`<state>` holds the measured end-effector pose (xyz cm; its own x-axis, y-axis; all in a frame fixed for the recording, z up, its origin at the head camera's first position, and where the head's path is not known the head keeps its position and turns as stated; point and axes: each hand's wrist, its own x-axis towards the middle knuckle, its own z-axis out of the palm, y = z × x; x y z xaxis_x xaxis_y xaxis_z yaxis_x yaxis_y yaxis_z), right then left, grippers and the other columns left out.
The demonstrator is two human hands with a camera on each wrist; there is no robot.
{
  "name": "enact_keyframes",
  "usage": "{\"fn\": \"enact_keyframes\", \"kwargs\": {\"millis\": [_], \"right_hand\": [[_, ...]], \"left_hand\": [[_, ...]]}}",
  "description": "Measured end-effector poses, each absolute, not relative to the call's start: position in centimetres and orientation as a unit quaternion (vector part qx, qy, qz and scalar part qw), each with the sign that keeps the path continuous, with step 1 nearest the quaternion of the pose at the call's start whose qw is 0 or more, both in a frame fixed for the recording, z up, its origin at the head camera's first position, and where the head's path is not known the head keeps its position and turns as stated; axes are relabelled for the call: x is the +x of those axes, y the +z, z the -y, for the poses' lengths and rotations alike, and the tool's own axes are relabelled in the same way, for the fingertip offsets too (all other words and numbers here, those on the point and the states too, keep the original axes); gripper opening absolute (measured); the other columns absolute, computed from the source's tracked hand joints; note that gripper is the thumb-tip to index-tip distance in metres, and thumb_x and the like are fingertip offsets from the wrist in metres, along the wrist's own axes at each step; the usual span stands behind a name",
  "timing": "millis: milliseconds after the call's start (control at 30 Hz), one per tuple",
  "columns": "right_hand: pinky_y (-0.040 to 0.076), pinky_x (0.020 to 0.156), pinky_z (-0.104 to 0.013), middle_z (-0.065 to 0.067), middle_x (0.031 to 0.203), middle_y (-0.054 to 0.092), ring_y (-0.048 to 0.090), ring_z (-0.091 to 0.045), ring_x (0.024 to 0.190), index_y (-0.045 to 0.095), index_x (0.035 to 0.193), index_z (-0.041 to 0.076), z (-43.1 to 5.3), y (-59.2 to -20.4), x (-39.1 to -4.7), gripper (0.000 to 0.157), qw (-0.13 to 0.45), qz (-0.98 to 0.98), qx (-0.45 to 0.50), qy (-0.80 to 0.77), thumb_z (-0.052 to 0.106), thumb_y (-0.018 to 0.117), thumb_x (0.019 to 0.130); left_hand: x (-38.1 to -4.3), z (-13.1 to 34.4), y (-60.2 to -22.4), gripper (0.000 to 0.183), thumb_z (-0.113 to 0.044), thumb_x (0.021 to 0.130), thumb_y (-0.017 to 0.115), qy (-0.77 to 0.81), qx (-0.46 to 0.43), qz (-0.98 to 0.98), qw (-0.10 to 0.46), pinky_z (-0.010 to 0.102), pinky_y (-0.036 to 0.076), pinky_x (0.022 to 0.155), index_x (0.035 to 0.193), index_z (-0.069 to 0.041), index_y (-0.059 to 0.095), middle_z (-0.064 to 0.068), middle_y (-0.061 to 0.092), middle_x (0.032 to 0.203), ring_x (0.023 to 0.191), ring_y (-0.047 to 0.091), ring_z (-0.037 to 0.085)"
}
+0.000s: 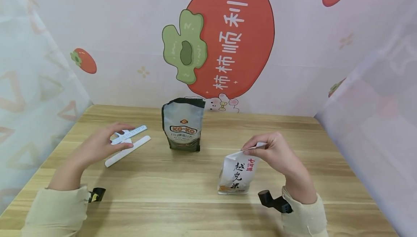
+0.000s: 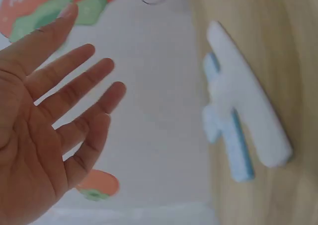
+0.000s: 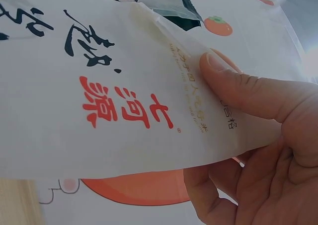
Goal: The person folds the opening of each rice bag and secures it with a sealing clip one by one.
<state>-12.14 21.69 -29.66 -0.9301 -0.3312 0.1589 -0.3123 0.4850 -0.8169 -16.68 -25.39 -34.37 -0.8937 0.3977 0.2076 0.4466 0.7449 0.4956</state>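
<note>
My right hand point(image 1: 278, 153) pinches the top edge of a white rice bag point(image 1: 237, 175) with black and red lettering. The bag stands upright on the table, right of centre. In the right wrist view, the thumb point(image 3: 243, 88) lies over the front of the bag's top and the other fingers are behind it. At the left, my left hand point(image 1: 105, 141) hovers over a blue-and-white bag sealing clip point(image 1: 130, 150). The left wrist view has the fingers spread apart, holding nothing, with the clip point(image 2: 248, 96) lying on the wood away from them.
A grey-green KO-KO bag point(image 1: 183, 121) with a dark top stands upright near the table's back. Behind the wooden table point(image 1: 156, 200) hangs a white cloth point(image 1: 130, 41) printed with persimmons. Pale cloth sides slope in at left and right.
</note>
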Motion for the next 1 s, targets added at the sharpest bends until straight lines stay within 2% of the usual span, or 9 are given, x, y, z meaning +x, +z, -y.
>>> {"fn": "enact_keyframes", "kwargs": {"millis": [167,400,533,800,1000], "right_hand": [[0.058,0.065,-0.026,-0.011,0.085,0.075,0.068,-0.007,0.070,0.077,0.085,0.003,-21.7,-29.8,-12.2,0.005,0.011,-0.859,-0.187,-0.476,0.000,0.077,0.081],[0.058,0.063,-0.027,-0.012,0.084,0.075,0.068,-0.007,0.069,0.077,0.084,0.003,-21.7,-29.8,-12.2,0.005,0.012,-0.856,-0.196,-0.478,-0.001,0.076,0.082],[0.058,0.063,-0.029,-0.012,0.084,0.075,0.068,-0.008,0.068,0.077,0.084,0.003,-21.7,-29.8,-12.2,0.005,0.012,-0.856,-0.194,-0.478,-0.001,0.076,0.082],[0.058,0.065,-0.028,-0.013,0.086,0.074,0.068,-0.008,0.069,0.076,0.085,0.002,-21.6,-29.9,-12.2,0.004,0.019,-0.854,-0.187,-0.484,0.000,0.076,0.082],[0.059,0.066,-0.029,-0.014,0.085,0.074,0.069,-0.009,0.069,0.076,0.085,0.002,-21.7,-29.9,-12.3,0.004,0.019,-0.853,-0.186,-0.487,0.000,0.076,0.082]], "left_hand": [[-18.2,27.1,-35.9,0.049,-0.026,0.084,0.080,-0.269,-0.213,0.938,0.043,0.048,0.050,0.080,0.125,-0.005,0.065,0.016,0.066,0.121,0.100,0.061,0.034],[-19.9,28.2,-37.3,0.046,-0.027,0.080,0.083,-0.259,-0.194,0.946,0.010,0.025,0.043,0.066,0.115,0.001,0.070,0.010,0.066,0.100,0.085,0.057,0.022],[-20.8,28.6,-38.0,0.043,-0.023,0.080,0.083,-0.260,-0.195,0.946,-0.009,0.024,0.043,0.064,0.110,0.003,0.070,0.007,0.064,0.092,0.081,0.053,0.017],[-21.8,29.0,-39.0,0.032,-0.017,0.079,0.083,-0.262,-0.203,0.943,-0.026,0.022,0.041,0.061,0.101,0.003,0.072,0.007,0.066,0.089,0.071,0.046,0.004],[-22.1,29.0,-39.4,0.030,-0.016,0.079,0.083,-0.251,-0.197,0.947,-0.036,0.023,0.041,0.062,0.100,0.003,0.073,0.007,0.066,0.089,0.072,0.047,0.008]]}}
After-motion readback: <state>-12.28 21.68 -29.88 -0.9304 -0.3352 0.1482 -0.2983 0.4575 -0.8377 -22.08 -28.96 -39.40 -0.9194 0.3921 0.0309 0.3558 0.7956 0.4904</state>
